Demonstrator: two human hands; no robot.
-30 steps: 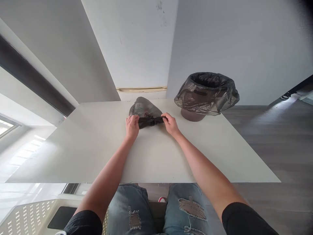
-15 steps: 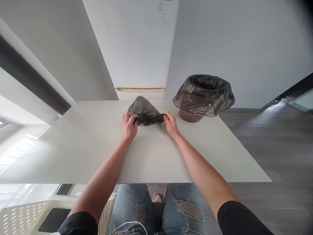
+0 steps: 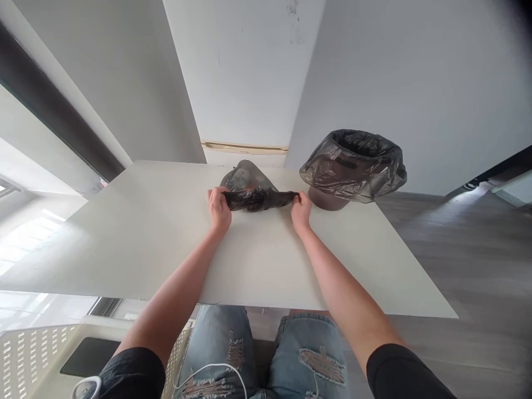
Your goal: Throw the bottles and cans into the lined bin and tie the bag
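A dark, see-through garbage bag (image 3: 249,176) with something inside it rests on the white table, its gathered top stretched sideways between my hands. My left hand (image 3: 219,209) is closed on the left end of that top. The right end is pinched in my right hand (image 3: 301,210). What the bag contains is too blurred to name. Just right of my right hand stands a brown trash can (image 3: 328,199), lined with another dark bag (image 3: 353,166) whose edge is folded loosely over the rim.
The white table (image 3: 166,244) spans the view. Behind it is a white fridge-like panel (image 3: 245,72) with a cream handle strip. A perforated cream basket (image 3: 37,354) holding a flat dark item (image 3: 89,356) sits at lower left. A white cable (image 3: 220,366) crosses my lap.
My hands have moved farther apart, the right one going rightward, and the bag's top is pulled wider and straighter. The camera view has tilted slightly.
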